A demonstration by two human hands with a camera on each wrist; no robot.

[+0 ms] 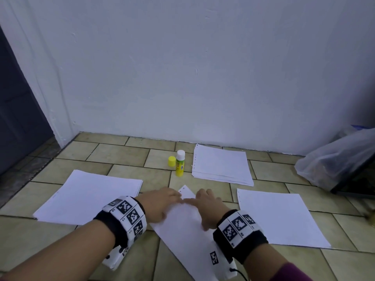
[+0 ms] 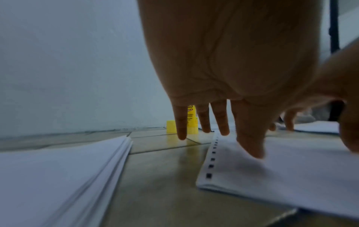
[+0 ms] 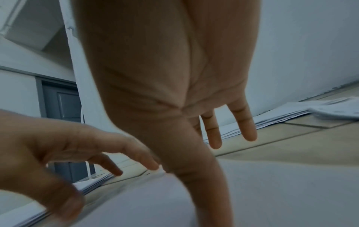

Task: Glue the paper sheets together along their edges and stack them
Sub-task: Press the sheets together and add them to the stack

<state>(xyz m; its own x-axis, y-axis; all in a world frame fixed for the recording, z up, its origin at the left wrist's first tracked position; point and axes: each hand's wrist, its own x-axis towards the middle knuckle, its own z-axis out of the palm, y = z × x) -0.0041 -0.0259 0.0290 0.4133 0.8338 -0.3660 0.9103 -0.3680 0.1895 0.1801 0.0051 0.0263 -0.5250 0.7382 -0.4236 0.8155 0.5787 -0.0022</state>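
A white punched sheet pair (image 1: pixel 182 226) lies slanted on the tiled floor in front of me. My left hand (image 1: pixel 162 201) and right hand (image 1: pixel 209 205) rest side by side on its far end, fingers straight and spread. In the left wrist view a fingertip (image 2: pixel 250 147) presses the sheet (image 2: pixel 291 176) just inside its row of punched holes. In the right wrist view one long finger (image 3: pixel 194 165) presses the paper (image 3: pixel 272 192), with the left hand (image 3: pixel 58 145) beside it. The yellow glue stick (image 1: pixel 180 163) stands uncapped beyond the hands, its cap (image 1: pixel 171 161) beside it.
A paper stack (image 1: pixel 89 197) lies to the left, another stack (image 1: pixel 221 165) at the back right near the wall, and a sheet (image 1: pixel 282 218) to the right. A clear plastic bag (image 1: pixel 334 159) sits at the far right. A dark door (image 1: pixel 16 110) is at the left.
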